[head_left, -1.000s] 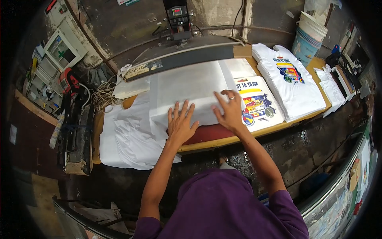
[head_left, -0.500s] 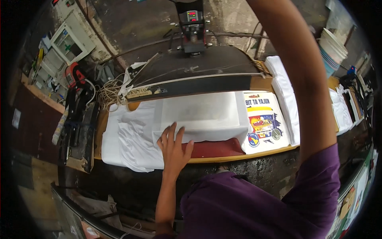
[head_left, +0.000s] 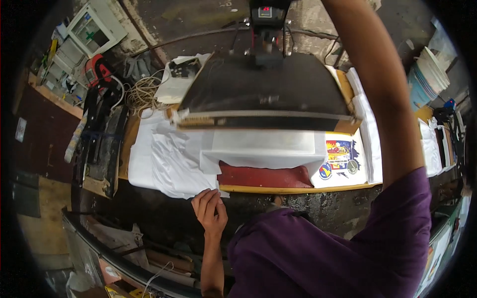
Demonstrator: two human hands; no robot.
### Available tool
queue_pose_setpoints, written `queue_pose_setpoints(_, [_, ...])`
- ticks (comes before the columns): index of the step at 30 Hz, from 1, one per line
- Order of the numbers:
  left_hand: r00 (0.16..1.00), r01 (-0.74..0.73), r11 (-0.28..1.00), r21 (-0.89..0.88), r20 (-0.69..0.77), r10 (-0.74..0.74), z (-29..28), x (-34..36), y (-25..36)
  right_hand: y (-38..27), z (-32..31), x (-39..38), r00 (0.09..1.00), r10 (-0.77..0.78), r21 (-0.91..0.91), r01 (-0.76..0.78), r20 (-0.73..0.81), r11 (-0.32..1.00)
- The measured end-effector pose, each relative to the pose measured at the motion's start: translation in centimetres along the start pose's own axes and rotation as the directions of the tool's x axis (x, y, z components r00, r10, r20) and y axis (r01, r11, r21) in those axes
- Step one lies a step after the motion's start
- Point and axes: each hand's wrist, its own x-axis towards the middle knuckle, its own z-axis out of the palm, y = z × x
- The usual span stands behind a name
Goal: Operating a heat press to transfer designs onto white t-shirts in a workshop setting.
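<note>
My left hand [head_left: 209, 211] is at the front edge of the table, its fingers loosely bent and the thumb apart. Its fingertips are beside the lower corner of a white cloth [head_left: 164, 161], and no grip on it shows. My right arm [head_left: 372, 64] reaches up past the top edge, so the right hand is out of view. In front of me the dark upper plate of a heat press [head_left: 268, 84] hangs low over a pale sheet [head_left: 263, 143] on the cloth. A red pad [head_left: 263, 176] shows below the cloth's edge.
Right of the press lie a sheet with a colourful print [head_left: 343, 164] and a white folded stack [head_left: 365, 119]. Coiled cord [head_left: 144, 89], a red device [head_left: 98, 70] and a black metal frame [head_left: 102, 154] are at left. Stacked buckets [head_left: 427, 77] stand at far right.
The press plate has come down and nearer, covering more of the pale sheet and print. My left hand has drawn back from the cloth toward me, its fingers bending. The head view has shifted.
</note>
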Motion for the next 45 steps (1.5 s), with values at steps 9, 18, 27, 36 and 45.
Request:
queue_pose_setpoints(9, [0.895,-0.424,0.805,-0.415,-0.33,0.301,2.1,19.0,6.0,-9.6,-1.1,-25.0,0.931,-0.013,0.309,-0.108,0.366,0.945])
queue_pose_setpoints(18, [0.926,-0.319,0.769,-0.554,-0.008,0.378,7.0,20.4,5.7,-12.2,3.2,-31.2,0.921,0.014,0.284,-0.135,0.39,0.949])
queue_pose_setpoints(27, [0.932,-0.148,0.734,-0.663,0.155,0.328,7.2,19.6,5.2,-12.1,3.3,-33.4,0.985,0.066,0.386,-0.124,0.16,0.914])
queue_pose_setpoints(36, [0.948,-0.018,0.752,-0.659,0.229,0.223,8.1,19.9,3.7,-15.8,-15.7,-33.6,0.961,-0.075,0.751,0.254,-0.264,0.609])
queue_pose_setpoints(45, [0.961,0.095,0.756,-0.647,0.257,0.099,11.6,19.7,4.2,-10.7,-23.6,-33.6,0.845,-0.012,0.744,0.477,-0.534,0.467])
